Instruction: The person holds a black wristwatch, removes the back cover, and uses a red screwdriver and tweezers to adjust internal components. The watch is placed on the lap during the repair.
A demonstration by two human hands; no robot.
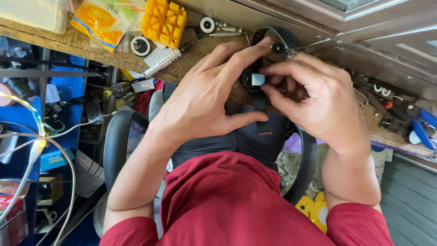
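Both hands, left hand [207, 98] and right hand [314, 98], pinch my black wristwatch [256, 81] at frame centre; its strap stays attached, work unfinished, I judge.

A small repair workshop: the worn wooden tabletop [82, 43] carries a yellow block-shaped holder [164, 18] at eleven o'clock, a metal punch tool [161, 63] beside it, blue-handled pliers [421, 125] at three o'clock, and loose cables [41, 136] crowd nine o'clock.
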